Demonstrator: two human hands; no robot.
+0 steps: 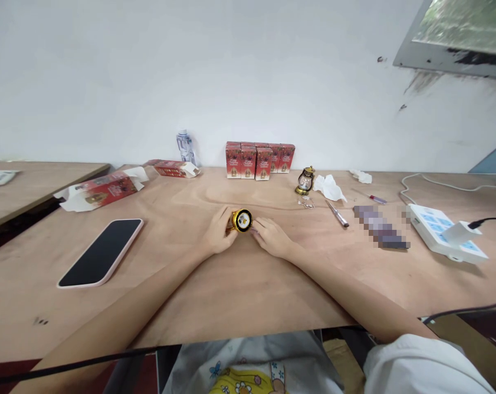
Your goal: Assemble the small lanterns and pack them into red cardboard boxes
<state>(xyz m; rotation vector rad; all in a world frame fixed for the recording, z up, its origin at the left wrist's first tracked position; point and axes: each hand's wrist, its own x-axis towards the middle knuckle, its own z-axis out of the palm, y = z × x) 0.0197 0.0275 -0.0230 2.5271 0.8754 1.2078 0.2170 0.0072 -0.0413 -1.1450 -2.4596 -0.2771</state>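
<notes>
Between my hands, above the middle of the table, is a small gold-and-black lantern (243, 220). Its round end faces me, with a dark ring around a white centre. My left hand (221, 231) wraps its left side, fingers behind and thumb in front. Against the right side, my right hand (271, 236) has its fingers closed together at the lantern's edge; the fingertips are partly hidden. A similar lantern (304, 181) stands upright farther back to the right, with small clear bits (306, 203) lying in front of it.
Several red boxes (248, 162) stand by the wall, near a plastic bottle (185, 148). Opened red packaging (110, 189) and a phone (102, 253) lie left. To the right are crumpled tissue (330, 187), a silver pen-like tool (337, 214), a screwdriver (378, 199) and a power strip (432, 224).
</notes>
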